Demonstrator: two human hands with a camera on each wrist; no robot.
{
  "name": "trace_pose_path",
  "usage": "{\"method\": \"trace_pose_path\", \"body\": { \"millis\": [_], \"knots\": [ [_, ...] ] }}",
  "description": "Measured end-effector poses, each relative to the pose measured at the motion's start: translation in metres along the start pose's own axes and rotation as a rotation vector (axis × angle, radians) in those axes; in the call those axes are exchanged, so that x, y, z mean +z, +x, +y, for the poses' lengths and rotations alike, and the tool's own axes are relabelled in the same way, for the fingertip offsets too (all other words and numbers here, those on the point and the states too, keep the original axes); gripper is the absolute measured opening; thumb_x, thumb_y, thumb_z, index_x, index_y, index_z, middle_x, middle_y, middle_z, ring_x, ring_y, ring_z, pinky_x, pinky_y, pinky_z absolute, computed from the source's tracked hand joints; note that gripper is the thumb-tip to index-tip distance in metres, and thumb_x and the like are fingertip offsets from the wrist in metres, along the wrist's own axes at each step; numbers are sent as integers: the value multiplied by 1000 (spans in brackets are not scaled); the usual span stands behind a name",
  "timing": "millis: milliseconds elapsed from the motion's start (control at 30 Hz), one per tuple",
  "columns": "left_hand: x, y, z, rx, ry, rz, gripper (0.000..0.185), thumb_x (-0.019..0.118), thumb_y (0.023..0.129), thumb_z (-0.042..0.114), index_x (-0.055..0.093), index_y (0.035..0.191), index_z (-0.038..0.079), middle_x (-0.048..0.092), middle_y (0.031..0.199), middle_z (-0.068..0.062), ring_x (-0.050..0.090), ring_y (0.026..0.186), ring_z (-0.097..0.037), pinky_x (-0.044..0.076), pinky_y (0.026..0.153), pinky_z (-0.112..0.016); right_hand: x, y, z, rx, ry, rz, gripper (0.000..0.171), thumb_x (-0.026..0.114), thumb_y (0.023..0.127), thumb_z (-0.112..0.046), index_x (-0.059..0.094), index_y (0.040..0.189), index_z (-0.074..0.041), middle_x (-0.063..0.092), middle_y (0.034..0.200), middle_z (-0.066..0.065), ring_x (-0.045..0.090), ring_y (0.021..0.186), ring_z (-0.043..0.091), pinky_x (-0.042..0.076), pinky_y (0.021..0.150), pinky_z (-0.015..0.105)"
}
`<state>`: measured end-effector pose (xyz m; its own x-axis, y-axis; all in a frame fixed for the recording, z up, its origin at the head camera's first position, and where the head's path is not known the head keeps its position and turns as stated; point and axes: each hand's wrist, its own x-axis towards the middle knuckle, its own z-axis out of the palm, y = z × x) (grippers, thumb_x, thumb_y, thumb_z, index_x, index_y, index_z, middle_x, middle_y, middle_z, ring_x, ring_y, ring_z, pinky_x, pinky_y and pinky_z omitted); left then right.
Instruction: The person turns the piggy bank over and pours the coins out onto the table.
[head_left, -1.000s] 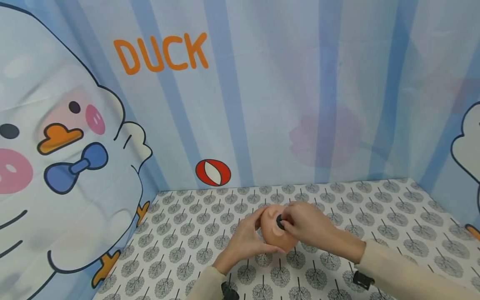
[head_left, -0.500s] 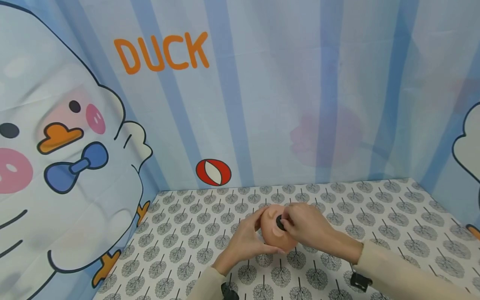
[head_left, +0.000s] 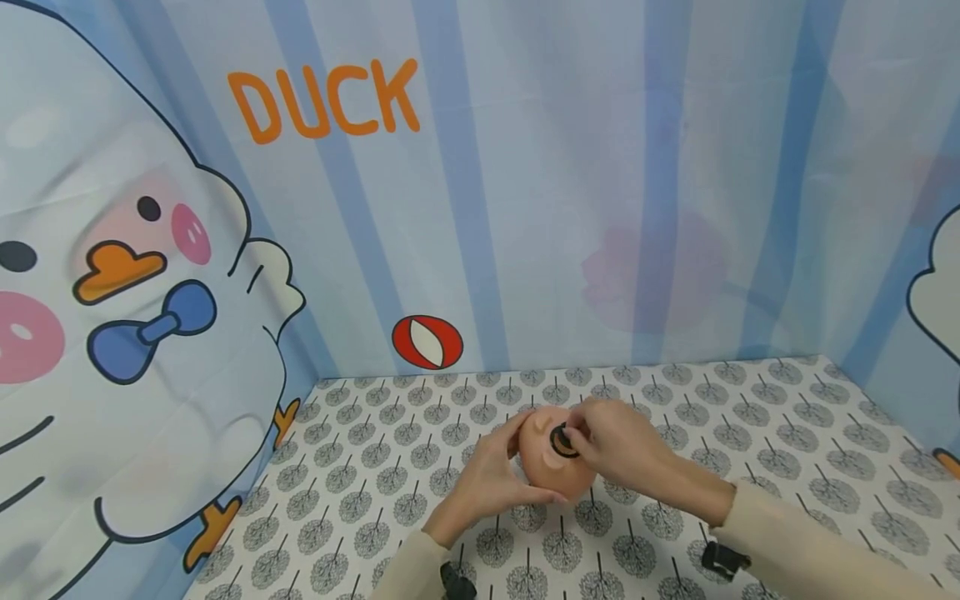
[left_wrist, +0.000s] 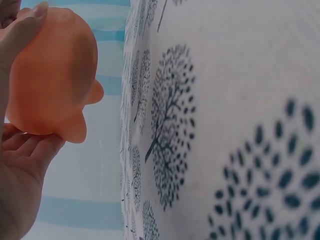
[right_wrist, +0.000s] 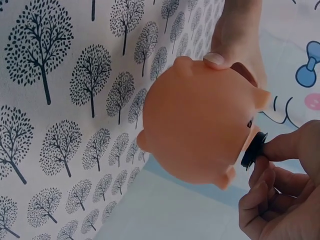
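Observation:
A round orange-pink piggy bank (head_left: pixel 551 475) with stubby feet is tipped so its underside faces up. My left hand (head_left: pixel 491 475) grips it, thumb on the near side and fingers on the far side. The left wrist view shows the bank (left_wrist: pixel 55 75) raised beside the patterned cloth. My right hand (head_left: pixel 618 437) pinches a round black stopper (right_wrist: pixel 254 150) between thumb and finger at the underside. In the right wrist view the stopper stands out from the bank's surface; whether part of it still touches the opening I cannot tell.
A white cloth (head_left: pixel 375 508) printed with grey trees covers the table under both hands. Behind it hangs a blue striped curtain (head_left: pixel 540 208) with a printed duck (head_left: pixel 135 400) on the left. Black wrist cameras sit at both sleeves.
The right hand has risen slightly with the stopper, and a black ring with a brownish middle now shows beside the fingertips. The left hand and piggy bank stay nearly in place.

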<state>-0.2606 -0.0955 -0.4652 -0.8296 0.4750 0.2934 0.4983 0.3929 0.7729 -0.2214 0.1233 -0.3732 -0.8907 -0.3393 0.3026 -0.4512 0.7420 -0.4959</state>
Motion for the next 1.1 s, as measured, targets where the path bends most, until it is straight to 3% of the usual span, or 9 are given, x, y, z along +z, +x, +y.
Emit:
{"method": "trace_pose_path", "body": {
  "millis": [200,500,833,1100],
  "knots": [
    [0,-1,0,-3,1,6,123,98,67,53,32,166,24,51,160,7,57,143,-14,51,118,-30,-9,-2,5,-23,-19,28,8,72,97,-8,78,97,-4,75,82,1,59,64,2,50,54,18],
    [-1,0,-2,21,-27,11,119,98,67,54,31,163,38,53,156,14,58,141,-10,51,118,-32,-25,-3,21,37,-6,34,11,69,98,-9,79,97,-5,75,80,2,56,58,5,47,49,21],
    [-3,1,-1,13,-25,4,119,98,67,52,31,164,36,52,157,14,58,141,-10,51,118,-29,-36,-7,53,54,-64,106,12,69,98,-9,78,95,-3,76,81,5,58,60,5,46,50,22],
    [-4,2,0,32,-36,-1,116,99,68,49,33,163,36,52,156,14,58,141,-9,51,119,-30,-41,-9,86,151,-108,100,18,68,99,-13,77,100,2,77,87,12,58,57,9,47,47,25]
  ]
}}
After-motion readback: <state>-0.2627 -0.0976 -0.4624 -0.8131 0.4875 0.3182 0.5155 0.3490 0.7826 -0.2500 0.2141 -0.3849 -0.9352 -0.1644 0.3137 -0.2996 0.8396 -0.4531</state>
